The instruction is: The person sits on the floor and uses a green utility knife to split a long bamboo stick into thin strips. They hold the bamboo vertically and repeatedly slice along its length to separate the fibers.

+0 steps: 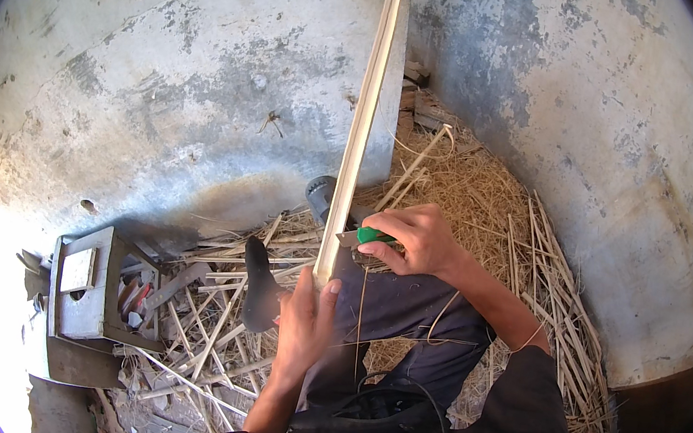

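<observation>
A long, pale strip of split bamboo or wood [360,124] rises from my lap toward the far wall, with a groove along its length. My left hand [307,319] grips its near end, thumb on the right side. In my right hand [416,240] is a knife [370,235] with a green handle. Its short grey blade points left and meets the strip's right edge a little above my left hand. The fingers of my right hand wrap round the handle and hide part of it. My legs in dark trousers [404,309] lie under both hands.
Loose thin sticks [213,338] cover the floor at left, and a heap of shavings [478,189] lies at the far right beside more sticks [561,318]. A worn wooden box [87,315] stands at left. Peeling walls [232,92] close in the far side and right.
</observation>
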{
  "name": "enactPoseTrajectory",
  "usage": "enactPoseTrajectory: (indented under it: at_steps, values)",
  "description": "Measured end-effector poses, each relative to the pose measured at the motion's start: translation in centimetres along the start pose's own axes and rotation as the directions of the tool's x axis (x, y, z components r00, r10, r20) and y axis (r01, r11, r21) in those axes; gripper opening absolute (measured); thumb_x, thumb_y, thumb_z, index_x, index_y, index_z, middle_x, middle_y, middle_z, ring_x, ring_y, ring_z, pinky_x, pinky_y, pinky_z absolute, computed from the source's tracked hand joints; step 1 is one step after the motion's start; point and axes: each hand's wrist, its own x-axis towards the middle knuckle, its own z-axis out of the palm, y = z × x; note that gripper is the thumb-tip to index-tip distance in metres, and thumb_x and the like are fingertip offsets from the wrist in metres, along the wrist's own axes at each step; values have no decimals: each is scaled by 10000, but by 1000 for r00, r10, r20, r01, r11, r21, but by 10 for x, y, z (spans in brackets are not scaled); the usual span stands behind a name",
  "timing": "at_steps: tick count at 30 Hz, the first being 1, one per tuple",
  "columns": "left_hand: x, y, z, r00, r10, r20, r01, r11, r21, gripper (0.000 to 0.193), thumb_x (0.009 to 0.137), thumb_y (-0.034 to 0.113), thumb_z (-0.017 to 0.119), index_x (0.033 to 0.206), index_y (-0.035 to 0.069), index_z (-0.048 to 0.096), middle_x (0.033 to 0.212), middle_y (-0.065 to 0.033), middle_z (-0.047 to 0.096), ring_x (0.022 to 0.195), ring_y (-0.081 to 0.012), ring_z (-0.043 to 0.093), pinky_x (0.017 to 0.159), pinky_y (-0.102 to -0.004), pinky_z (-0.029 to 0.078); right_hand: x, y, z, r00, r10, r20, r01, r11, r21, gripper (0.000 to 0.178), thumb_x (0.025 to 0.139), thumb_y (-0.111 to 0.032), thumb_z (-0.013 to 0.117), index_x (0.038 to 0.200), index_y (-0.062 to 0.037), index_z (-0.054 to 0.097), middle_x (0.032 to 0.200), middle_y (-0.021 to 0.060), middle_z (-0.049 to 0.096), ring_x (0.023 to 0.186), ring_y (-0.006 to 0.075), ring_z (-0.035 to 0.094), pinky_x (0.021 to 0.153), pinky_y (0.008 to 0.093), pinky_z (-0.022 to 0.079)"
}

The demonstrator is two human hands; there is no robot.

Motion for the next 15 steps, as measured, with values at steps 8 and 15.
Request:
enactPoseTrajectory:
  at_steps: [8, 15]
  values:
    - [-2, -26, 6, 987, 154, -54, -148, 984, 97, 259, 1118, 236, 552, 1021, -4, 554, 619, -45, 555, 577, -95, 530, 540, -321, 425, -3, 2, 1, 999, 16, 49, -16, 1000, -14, 287, 963, -380, 783, 1005, -97, 758, 786, 35, 759, 584, 217, 714, 522, 337, 544]
    - [-20, -34, 12, 994, 112, 4, -112, 991, 69, 267, 1131, 241, 532, 1079, -16, 585, 643, -47, 553, 604, -113, 540, 561, -330, 434, -4, 36, -9, 973, 195, -120, -198, 980, -6, 359, 998, -403, 742, 1012, -45, 772, 860, 88, 799, 616, 234, 754, 537, 326, 560]
